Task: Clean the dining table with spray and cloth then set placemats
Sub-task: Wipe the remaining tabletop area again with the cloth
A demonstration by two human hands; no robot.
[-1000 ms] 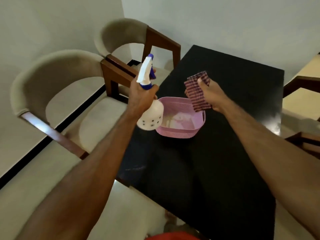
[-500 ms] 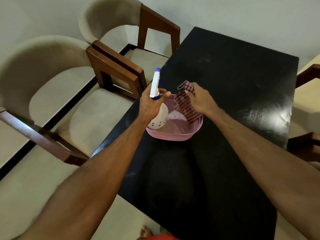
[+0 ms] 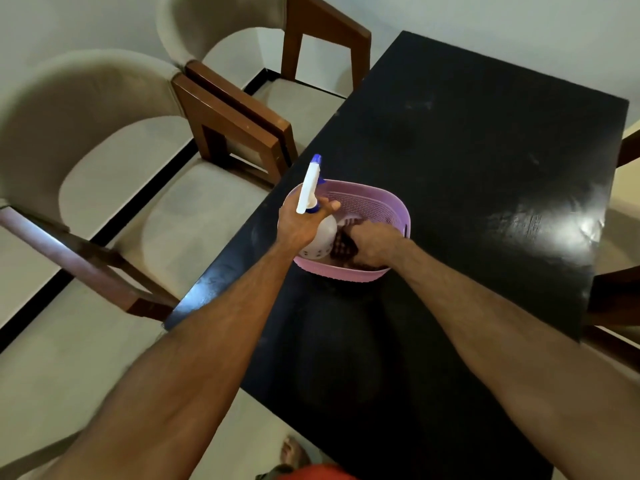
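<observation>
Where a second ago both hands were raised above the basket, the left hand now lowers the spray bottle into it, grip around the neck, and the right hand presses the checked cloth inside, apparently still pinching it. This suggests the wiping stage is ending. Counted: one bottle, one cloth, one basket on the black counter, two chairs; no placemats visible.

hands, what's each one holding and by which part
The left hand grips the spray bottle by its neck, just under the trigger head. The right hand holds the checked cloth bunched at one end, down inside the pink basket.
</observation>
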